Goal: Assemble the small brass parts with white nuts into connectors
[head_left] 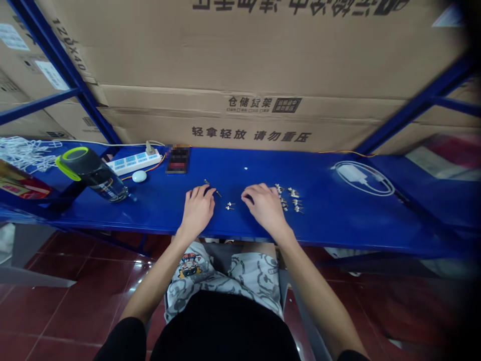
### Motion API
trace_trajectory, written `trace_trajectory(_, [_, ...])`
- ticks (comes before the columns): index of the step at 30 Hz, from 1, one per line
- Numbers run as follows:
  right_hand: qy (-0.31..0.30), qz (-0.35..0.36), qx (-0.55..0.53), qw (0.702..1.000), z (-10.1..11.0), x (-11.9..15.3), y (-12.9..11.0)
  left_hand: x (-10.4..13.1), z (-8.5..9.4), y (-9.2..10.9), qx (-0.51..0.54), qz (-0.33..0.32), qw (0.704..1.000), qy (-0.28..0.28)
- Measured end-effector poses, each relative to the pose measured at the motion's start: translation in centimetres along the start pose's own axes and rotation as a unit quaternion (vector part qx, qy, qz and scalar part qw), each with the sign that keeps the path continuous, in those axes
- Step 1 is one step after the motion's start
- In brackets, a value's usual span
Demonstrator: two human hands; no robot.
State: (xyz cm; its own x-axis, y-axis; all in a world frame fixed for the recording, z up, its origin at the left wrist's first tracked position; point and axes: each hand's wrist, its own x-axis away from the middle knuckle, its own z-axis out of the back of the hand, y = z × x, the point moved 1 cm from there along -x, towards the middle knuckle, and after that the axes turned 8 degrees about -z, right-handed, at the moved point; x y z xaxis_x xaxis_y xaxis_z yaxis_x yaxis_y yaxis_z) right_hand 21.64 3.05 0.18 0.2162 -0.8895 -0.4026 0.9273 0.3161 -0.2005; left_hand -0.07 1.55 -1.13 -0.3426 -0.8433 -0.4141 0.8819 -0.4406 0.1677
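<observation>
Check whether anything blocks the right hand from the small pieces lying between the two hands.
Nothing visible does: only a strip of blue tabletop shows between the right hand and the small pieces, which lie just left of its fingertips.

Place: we seem to be in a storeroom
Cartons (255,55): printed, walling our blue desk (356,215)
Posts (71,75): blue, rack-style
</observation>
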Motion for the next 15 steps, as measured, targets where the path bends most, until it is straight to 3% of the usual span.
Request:
trace_trajectory(5, [0.025,-0.027,-0.091,0.995,-0.4,2.1,-0.7,0.0,-0.1,-0.1,-0.002,-0.014,1.000,0.005])
trace_trajectory(15, [-0.006,-0.014,-0.201,0.979,-0.2,1.8,-0.8,-0.2,0.3,0.1,0.010,-0.015,1.000,0.011])
